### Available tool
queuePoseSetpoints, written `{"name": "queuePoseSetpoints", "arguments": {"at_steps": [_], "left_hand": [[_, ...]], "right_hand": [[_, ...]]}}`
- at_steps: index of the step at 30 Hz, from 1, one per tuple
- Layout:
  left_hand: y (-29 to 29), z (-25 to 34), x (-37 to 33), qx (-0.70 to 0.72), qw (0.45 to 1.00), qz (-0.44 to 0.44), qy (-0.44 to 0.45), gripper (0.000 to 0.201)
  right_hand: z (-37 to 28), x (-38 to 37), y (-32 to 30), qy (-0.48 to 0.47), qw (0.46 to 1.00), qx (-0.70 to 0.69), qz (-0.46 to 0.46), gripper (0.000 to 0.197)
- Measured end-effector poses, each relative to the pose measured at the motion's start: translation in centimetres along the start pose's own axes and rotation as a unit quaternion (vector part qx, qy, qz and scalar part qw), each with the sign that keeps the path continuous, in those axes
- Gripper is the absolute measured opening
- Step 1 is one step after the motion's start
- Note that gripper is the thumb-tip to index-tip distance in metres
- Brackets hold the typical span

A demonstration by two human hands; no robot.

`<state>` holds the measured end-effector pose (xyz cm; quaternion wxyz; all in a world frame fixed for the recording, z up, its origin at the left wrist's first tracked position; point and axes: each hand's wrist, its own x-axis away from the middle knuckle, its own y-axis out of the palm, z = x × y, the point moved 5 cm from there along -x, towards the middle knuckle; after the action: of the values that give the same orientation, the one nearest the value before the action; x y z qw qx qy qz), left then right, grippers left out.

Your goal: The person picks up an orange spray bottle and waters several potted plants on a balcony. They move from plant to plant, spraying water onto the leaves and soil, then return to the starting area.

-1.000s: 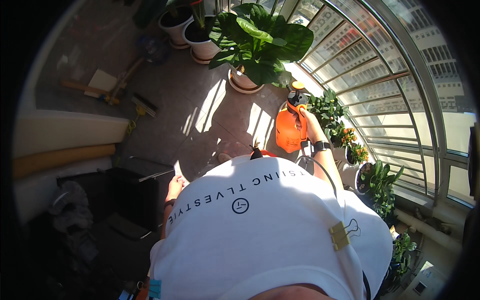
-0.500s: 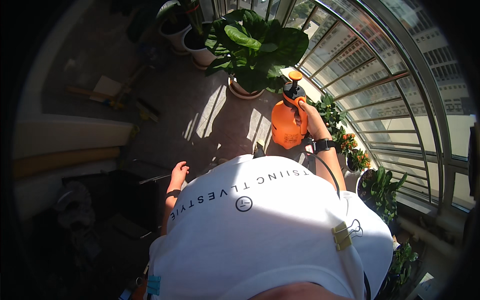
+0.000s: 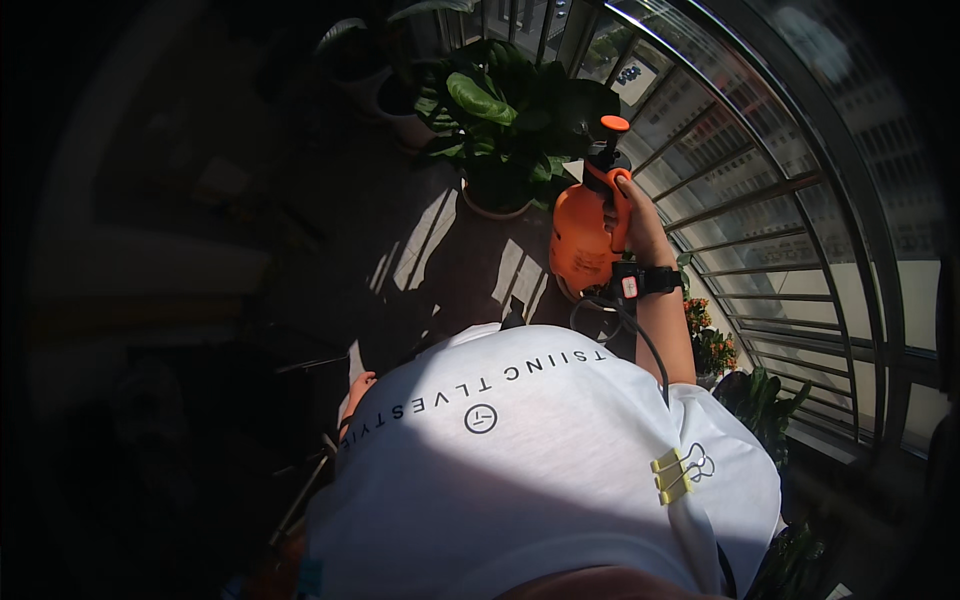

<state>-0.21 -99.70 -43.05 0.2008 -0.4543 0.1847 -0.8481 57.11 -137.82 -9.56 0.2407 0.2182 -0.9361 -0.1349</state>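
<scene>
My right hand (image 3: 618, 205) is closed around the handle of an orange pump sprayer (image 3: 580, 235) with a black neck. Its round orange plunger knob (image 3: 615, 123) stands raised on a black stem. The sprayer is held up in front of me, close to a large leafy plant (image 3: 490, 120). Low on the left, my left hand (image 3: 358, 388) hangs beside my shirt with nothing seen in it. Its fingers look loosely extended, though the shirt and shade hide part of it.
Metal window railings (image 3: 740, 240) curve along the right side. Below them stand orange-flowered plants (image 3: 708, 340) and another leafy plant (image 3: 765, 400). More potted plants (image 3: 395, 95) stand at the far end. Sunlit stripes cross the grey floor (image 3: 425, 240); the left side is dark.
The sprayer and my right hand have shifted slightly to the right, and the sprayer has turned a little. My left hand has drawn back lower, partly behind the shirt. The picture has darkened.
</scene>
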Motion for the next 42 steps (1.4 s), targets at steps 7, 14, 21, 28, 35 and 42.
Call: {"name": "queuePoseSetpoints", "arguments": {"at_steps": [7,14,21,28,35,42], "left_hand": [[2.4,1.0,1.5,0.039,0.999,0.001,-0.024,0.039],[4.6,3.1,2.6,0.076,0.997,0.005,-0.031,0.039],[5.5,1.1,3.4,0.079,0.996,0.007,-0.046,0.039],[5.0,1.1,2.7,0.085,0.995,0.007,-0.051,0.038],[3.6,5.5,2.1,0.105,0.993,0.002,-0.047,0.038],[2.8,7.7,2.1,0.141,0.987,-0.011,-0.079,0.038]], "right_hand": [[-2.0,-2.7,1.8,0.010,0.998,-0.005,-0.062,0.036],[-1.7,-5.9,1.1,0.003,0.999,-0.041,-0.014,0.041],[-0.1,-5.9,-2.0,0.054,0.998,-0.041,-0.012,0.040],[2.4,-4.5,-3.9,0.025,0.996,-0.057,0.057,0.041],[5.1,-2.9,-5.6,0.063,0.995,-0.048,0.066,0.039],[8.3,0.2,-4.3,0.169,0.982,0.074,-0.049,0.036]]}}
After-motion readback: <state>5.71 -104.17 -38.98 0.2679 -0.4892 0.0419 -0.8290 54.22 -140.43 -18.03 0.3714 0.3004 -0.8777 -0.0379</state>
